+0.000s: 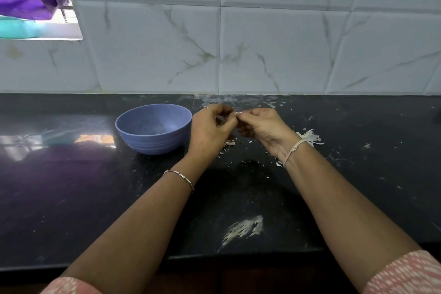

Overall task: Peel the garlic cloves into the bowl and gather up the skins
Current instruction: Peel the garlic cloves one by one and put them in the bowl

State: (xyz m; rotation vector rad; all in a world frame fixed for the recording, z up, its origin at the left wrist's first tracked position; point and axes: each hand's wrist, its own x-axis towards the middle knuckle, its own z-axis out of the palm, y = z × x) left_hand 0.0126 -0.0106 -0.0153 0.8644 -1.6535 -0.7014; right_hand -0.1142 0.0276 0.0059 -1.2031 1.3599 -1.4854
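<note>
the left hand (212,126) and the right hand (262,129) meet above the dark counter (71,186), fingers curled in tight. together they pinch a tiny garlic clove (238,113). it is mostly hidden, so which way it points is unclear. the blue bowl (152,143) sits just left, nearest the left hand. white skins (310,137) lie to the right. a tiled wall (262,43) stands behind.

Pink white-flecked sleeves (405,274), silver chain bracelet (180,178) on left wrist, pale thread (293,150) on right.
</note>
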